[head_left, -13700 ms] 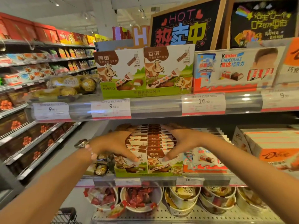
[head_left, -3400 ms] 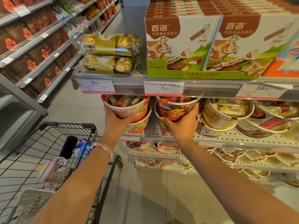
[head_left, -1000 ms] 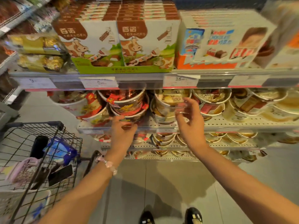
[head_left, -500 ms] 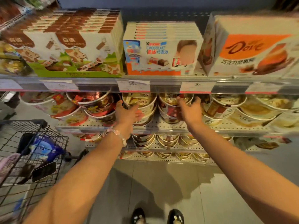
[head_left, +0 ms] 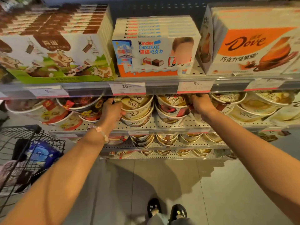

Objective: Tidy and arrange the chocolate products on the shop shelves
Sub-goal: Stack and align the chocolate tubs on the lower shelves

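On a perforated metal shelf (head_left: 170,125) above grey floor tiles (head_left: 129,184), the left hand (head_left: 112,111) and right hand (head_left: 201,104) each grip stacked Dove chocolate cups (head_left: 138,111), beside a wire trolley (head_left: 24,153).

Black wire shopping cart (head_left: 30,153) at lower left, holding a blue packet (head_left: 42,154); grey tiled floor (head_left: 129,184); pair of black shoes (head_left: 167,210) at bottom centre

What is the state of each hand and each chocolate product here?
Left hand: grips cream Dove tub stack.
Right hand: grips red-banded Dove tub stack.
White Kinder Chocolate boxes: upright, in a row.
Orange Dove box: upright, untouched.
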`<state>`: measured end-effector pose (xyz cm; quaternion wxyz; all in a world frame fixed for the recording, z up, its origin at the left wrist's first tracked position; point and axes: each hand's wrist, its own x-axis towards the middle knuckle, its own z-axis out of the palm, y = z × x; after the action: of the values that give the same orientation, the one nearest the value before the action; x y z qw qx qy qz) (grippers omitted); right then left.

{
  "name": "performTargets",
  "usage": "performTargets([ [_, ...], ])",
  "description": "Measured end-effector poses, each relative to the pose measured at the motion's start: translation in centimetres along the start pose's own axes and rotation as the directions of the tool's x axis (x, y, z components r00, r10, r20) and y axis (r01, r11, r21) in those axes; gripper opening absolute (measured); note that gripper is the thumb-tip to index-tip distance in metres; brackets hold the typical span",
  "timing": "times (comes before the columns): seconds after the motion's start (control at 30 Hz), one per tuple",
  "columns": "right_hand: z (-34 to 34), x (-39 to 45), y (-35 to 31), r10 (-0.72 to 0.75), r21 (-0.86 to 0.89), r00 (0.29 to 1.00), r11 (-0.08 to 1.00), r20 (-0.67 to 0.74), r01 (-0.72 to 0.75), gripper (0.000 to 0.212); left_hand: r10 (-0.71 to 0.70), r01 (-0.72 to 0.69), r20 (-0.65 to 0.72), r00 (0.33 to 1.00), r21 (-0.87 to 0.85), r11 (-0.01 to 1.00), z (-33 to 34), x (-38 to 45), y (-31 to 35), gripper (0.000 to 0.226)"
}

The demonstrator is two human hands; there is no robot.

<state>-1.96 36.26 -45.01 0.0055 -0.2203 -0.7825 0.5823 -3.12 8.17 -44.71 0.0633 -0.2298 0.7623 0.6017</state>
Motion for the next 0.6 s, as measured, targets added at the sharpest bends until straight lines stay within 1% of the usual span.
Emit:
performTargets([
  [0.07, -0.2, 0.6, 0.0, -0.012, -0.019, 1.000, 1.000, 0.008, 0.012, 0.028, 0.008, -0.007, -0.030, 1.000, 0.016, 1.000, 0.0, 0.6, 0.0, 0.026],
  [0.13, -0.2, 0.7, 0.3, -0.026, -0.003, 1.000, 1.000, -0.010, 0.026, 0.030, 0.078, -0.076, -0.081, 0.994, 0.027, 0.997, 0.2, 0.8, -0.5, 0.024],
  [0.2, -0.2, 0.1, 0.9, -0.044, 0.027, 0.999, 0.999, -0.027, 0.045, 0.033, 0.228, -0.231, -0.098, 0.969, -0.022, 0.973, 0.5, 0.2, -1.6, 0.019],
  [0.27, 0.1, -1.6, 2.1, -0.125, 0.059, 0.990, 0.990, -0.063, 0.129, 0.034, 0.386, -0.394, -0.090, 0.918, -0.091, 0.915, 1.0, -0.8, -3.3, 0.017],
  [0.3, 0.3, -2.7, 2.7, -0.185, 0.055, 0.979, 0.980, -0.087, 0.190, 0.037, 0.431, -0.438, -0.091, 0.898, -0.077, 0.896, 1.4, -1.4, -4.3, 0.025],
  [0.33, 0.7, -3.5, 3.4, -0.241, 0.027, 0.964, 0.969, -0.112, 0.245, 0.044, 0.455, -0.460, -0.106, 0.884, -0.025, 0.888, 1.8, -1.8, -5.0, 0.041],
  [0.37, 1.1, -4.1, 4.1, -0.290, -0.015, 0.949, 0.957, -0.126, 0.291, 0.054, 0.466, -0.464, -0.124, 0.876, 0.053, 0.885, 2.3, -2.0, -5.6, 0.062],
  [0.4, 1.6, -4.5, 4.6, -0.327, -0.052, 0.937, 0.945, -0.125, 0.323, 0.065, 0.469, -0.454, -0.144, 0.872, 0.124, 0.882, 2.8, -2.1, -6.1, 0.082],
  [0.43, 2.2, -4.7, 5.1, -0.354, -0.077, 0.928, 0.935, -0.120, 0.347, 0.075, 0.460, -0.436, -0.163, 0.873, 0.162, 0.885, 3.3, -2.0, -6.3, 0.097],
  [0.5, 3.4, -4.4, 5.4, -0.385, -0.103, 0.917, 0.921, -0.108, 0.375, 0.095, 0.428, -0.395, -0.194, 0.883, 0.188, 0.900, 4.1, -1.6, -6.4, 0.113],
  [0.6, 5.0, -3.3, 5.0, -0.387, -0.097, 0.906, 0.922, -0.173, 0.375, 0.112, 0.449, -0.418, -0.237, 0.861, 0.172, 0.892, 4.9, -0.7, -6.0, 0.126],
])
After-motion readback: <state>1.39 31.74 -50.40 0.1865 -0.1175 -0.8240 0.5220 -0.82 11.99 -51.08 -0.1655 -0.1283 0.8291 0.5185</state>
